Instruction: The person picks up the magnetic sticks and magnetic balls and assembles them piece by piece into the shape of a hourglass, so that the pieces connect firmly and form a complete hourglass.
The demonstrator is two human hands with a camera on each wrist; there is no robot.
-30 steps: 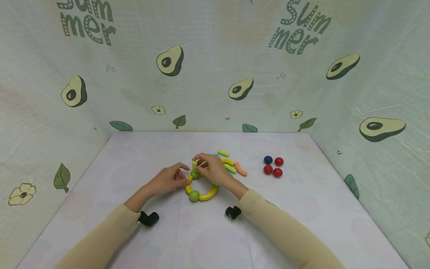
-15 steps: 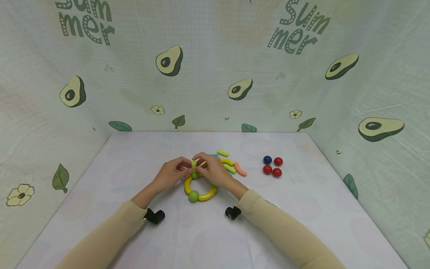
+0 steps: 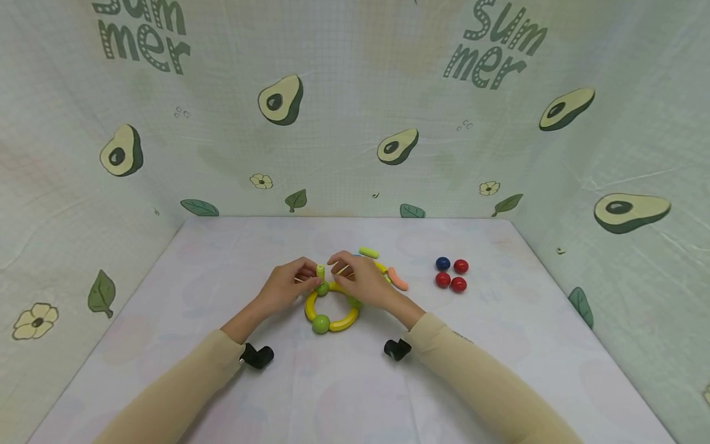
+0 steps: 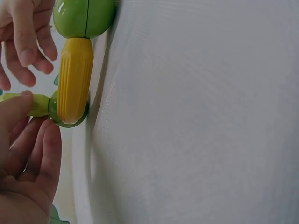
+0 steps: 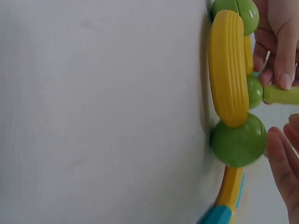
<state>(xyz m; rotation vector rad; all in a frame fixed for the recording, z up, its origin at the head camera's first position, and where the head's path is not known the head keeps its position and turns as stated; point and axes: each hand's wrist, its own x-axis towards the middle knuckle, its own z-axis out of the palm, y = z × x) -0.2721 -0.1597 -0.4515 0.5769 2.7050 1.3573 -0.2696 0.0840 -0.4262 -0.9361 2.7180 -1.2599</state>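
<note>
On the table lies a ring of yellow curved rods (image 3: pixel 345 322) joined by green balls (image 3: pixel 320 324), like a magnetic building toy. My left hand (image 3: pixel 284 288) pinches a short light green rod (image 3: pixel 320 272), which stands upright on the ring's far-left green ball. The left wrist view shows the thumb on this light green rod (image 4: pixel 40 105). Across from it is my right hand (image 3: pixel 363 282), its fingers loosely bent and holding nothing. In the right wrist view its fingers come close to the ring's right green ball (image 5: pixel 239 140).
Behind the right hand lie loose pieces: a light green rod (image 3: pixel 368 252), a pink curved rod (image 3: pixel 397 279), and partly hidden yellow and blue ones. Farther right sit several balls, one dark blue (image 3: pixel 442 264) and the others red (image 3: pixel 459 284). Patterned cloth walls (image 3: pixel 344 179) enclose the table's back and sides.
My left hand has come up from the ring's left side and taken hold of the upright light green rod. My right hand has let go of it and drawn back rightward.
</note>
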